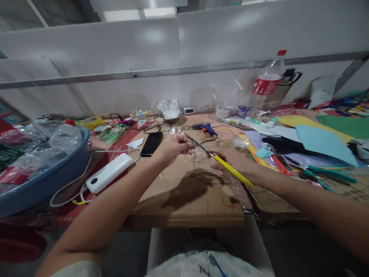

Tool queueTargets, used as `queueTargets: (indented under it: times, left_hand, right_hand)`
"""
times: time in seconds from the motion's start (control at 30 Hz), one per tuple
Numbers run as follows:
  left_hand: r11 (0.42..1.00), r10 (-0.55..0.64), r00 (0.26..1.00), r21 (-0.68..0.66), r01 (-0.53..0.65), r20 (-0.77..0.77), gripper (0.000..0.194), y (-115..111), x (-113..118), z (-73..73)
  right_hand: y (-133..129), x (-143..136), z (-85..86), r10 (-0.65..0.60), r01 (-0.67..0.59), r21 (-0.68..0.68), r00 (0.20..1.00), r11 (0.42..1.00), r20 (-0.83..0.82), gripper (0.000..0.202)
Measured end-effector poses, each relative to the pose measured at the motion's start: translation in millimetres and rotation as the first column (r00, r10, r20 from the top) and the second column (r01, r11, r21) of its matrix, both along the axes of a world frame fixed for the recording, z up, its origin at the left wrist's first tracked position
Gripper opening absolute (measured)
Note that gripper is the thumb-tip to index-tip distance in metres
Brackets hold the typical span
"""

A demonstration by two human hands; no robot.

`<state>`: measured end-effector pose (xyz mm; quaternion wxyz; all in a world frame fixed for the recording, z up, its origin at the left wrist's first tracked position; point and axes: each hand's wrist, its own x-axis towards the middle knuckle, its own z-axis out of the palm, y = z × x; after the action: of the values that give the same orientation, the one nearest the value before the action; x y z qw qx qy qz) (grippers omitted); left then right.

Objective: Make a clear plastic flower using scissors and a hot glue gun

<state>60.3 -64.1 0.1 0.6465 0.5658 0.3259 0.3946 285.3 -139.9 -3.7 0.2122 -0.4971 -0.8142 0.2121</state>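
Note:
My right hand (230, 158) is closed on a pair of scissors (227, 169) with yellow handles. Their long grey blades point up and left, and the tips reach close to the fingers of my left hand (176, 147). Thumb and forefinger of the left hand are pinched together. A clear glint shows just below them, but what they hold is too small to make out. Both hands are above a brown cardboard sheet (184, 202) with line drawings on it. A blue glue gun (205, 127) lies just beyond the blades.
On the left stand a blue basin (77, 161) of plastic bottles and a white power bank (109, 173) with its cable. A black phone (152, 144) lies near my left wrist. Coloured sheets (325, 142), pliers (319, 177) and a large bottle (266, 82) are on the right.

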Motion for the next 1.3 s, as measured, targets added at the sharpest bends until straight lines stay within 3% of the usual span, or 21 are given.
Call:
queueTargets:
  times: [0.2, 0.53, 0.67, 0.9, 1.13, 1.3]
  left_hand:
    - [1.000, 0.008, 0.999, 0.003, -0.008, -0.039, 0.019, 0.9, -2.5, -0.1]
    - [0.990, -0.004, 0.988, -0.137, -0.017, -0.153, 0.014, 3.9, -20.2, -4.8]
    - [0.985, -0.002, 0.988, -0.173, -0.025, -0.156, 0.014, 5.9, -31.3, -11.5]
    - [0.975, -0.007, 0.972, -0.218, -0.045, -0.234, 0.015, 6.5, -47.8, -23.8]
    - [0.964, -0.017, 0.966, -0.259, -0.052, -0.257, 0.022, 10.2, -60.7, -32.8]
    - [0.958, -0.049, 0.946, -0.283, -0.047, -0.321, 0.026, 13.4, -89.9, -35.5]
  right_hand:
    - [4.1, -1.2, -1.5, -0.003, 0.005, -0.024, 0.999, 1.000, 0.050, 0.060]
    - [10.0, -12.4, -8.1, 0.022, -0.025, 0.033, 0.995, 0.999, 0.096, 0.034]
    - [14.8, -19.4, -15.6, 0.058, -0.062, 0.036, 0.993, 0.997, 0.107, 0.039]
    - [17.6, -35.2, -20.2, 0.016, -0.008, -0.040, 0.982, 0.999, 0.190, 0.037]
    - [22.2, -43.0, -26.1, 0.013, 0.003, -0.070, 0.973, 0.998, 0.232, 0.049]
    - [11.6, -42.7, -25.3, 0.002, 0.037, -0.126, 0.955, 0.991, 0.297, 0.043]
